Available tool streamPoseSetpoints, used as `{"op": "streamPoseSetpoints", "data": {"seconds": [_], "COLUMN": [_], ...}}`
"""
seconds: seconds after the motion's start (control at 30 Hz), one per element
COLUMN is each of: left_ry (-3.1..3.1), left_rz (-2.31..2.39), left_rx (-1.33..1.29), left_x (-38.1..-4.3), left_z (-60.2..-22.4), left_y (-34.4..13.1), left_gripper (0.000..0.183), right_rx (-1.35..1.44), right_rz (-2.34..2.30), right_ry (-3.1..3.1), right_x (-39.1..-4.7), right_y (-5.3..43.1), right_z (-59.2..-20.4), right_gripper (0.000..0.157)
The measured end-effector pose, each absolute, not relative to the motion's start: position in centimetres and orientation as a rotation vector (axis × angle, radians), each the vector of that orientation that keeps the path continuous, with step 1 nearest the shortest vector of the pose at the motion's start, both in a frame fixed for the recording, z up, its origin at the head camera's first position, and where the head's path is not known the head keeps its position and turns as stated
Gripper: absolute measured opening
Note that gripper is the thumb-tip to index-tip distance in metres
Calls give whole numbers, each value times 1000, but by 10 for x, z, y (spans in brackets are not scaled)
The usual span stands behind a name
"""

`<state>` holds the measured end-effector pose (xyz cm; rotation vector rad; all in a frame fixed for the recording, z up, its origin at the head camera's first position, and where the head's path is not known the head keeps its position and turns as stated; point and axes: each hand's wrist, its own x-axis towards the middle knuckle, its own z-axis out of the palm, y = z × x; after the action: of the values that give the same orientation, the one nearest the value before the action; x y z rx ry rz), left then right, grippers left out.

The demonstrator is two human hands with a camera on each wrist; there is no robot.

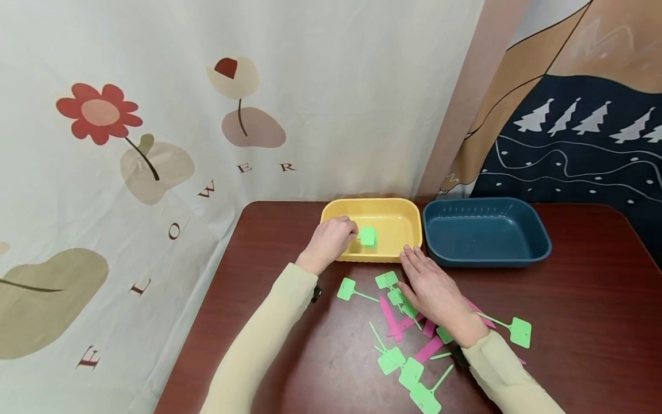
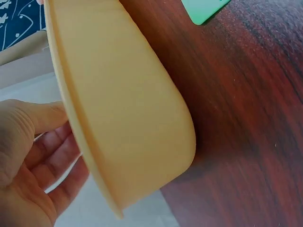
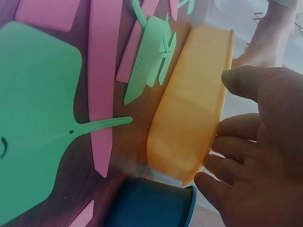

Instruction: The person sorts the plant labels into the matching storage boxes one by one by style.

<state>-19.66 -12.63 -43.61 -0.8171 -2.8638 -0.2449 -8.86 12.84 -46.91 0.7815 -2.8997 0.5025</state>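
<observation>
My left hand [image 1: 333, 237] reaches over the left end of a yellow tray [image 1: 380, 258], its fingers curled. It pinches the thin stem of a green plant label [image 1: 368, 236], whose square head shows over the tray's floor. In the left wrist view the tray wall [image 2: 128, 104] hides the fingertips and the label. At the tray's front right corner, my right hand [image 1: 434, 290] lies with its fingers extended and fingertips right at the rim. Below it are loose green plant labels [image 1: 411, 372] and pink pointed plant labels [image 1: 389, 318], partly covered by that hand and forearm.
A dark blue tray [image 1: 486, 263] stands close to the right of the yellow one. One green label [image 1: 520, 332] lies off to the right, another [image 1: 346, 288] left of the pile. A patterned curtain [image 1: 336, 115] hangs behind the brown table [image 1: 584, 287].
</observation>
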Motion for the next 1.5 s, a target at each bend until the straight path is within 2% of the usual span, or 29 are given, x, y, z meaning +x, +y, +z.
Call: {"op": "streamPoseSetpoints", "data": {"seconds": [0.23,0.4,0.6,0.73,1.3,1.5], "left_ry": [-2952,-2986,-3030,-3043,-3073,-3091], "left_rz": [-206,-159,-89,-62,-91,-127], "left_rx": [-805,-814,-832,-857,-878,-851], "left_x": [-205,-214,-222,-226,-234,-229], "left_z": [-444,-450,-454,-455,-462,-457], "left_y": [-122,-119,-116,-115,-113,-115], "left_gripper": [31,31,46,49,46,29], "right_rx": [779,777,779,782,794,793], "right_rz": [502,502,494,492,461,458], "right_ry": [-2896,-2895,-2900,-2883,-2882,-2860], "right_x": [-88,-87,-87,-87,-89,-88], "right_y": [127,127,127,126,127,128], "right_z": [-467,-467,-467,-467,-467,-467], "right_gripper": [67,66,67,66,64,64]}}
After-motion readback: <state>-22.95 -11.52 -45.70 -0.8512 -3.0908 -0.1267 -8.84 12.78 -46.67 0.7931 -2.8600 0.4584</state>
